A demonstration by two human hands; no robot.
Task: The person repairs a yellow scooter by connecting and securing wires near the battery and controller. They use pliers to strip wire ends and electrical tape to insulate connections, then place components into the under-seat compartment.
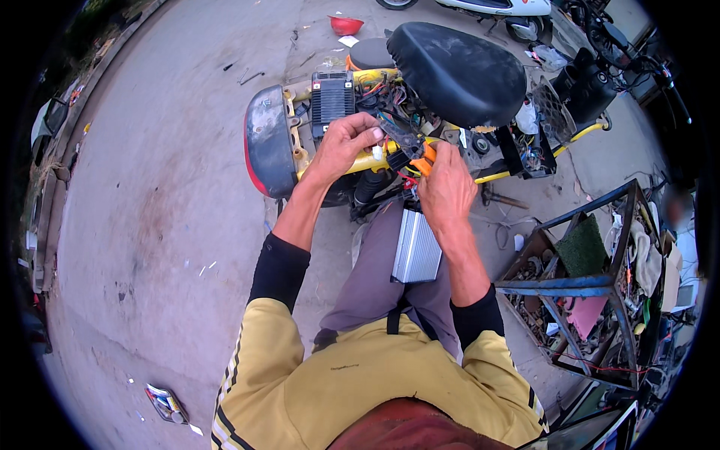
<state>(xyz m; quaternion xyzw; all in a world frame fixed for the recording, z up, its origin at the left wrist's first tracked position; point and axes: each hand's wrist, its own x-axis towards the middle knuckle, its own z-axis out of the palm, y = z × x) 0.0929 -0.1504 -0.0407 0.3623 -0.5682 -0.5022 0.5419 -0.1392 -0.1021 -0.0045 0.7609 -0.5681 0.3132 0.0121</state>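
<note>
Scanning across from afar, I find a small tray (159, 409) of odds and ends on the ground (150, 247) at lower left. At upper centre, the left hand (349, 148) has its fingers pinched together beside a white connector (377, 152) (what sits between them I can't tell). Just right, orange-handled pliers (423, 160) are over the yellow frame (361, 163), grasped by the right hand's (448, 187) fingers. A metal rack (559, 287) stands at far right.
</note>
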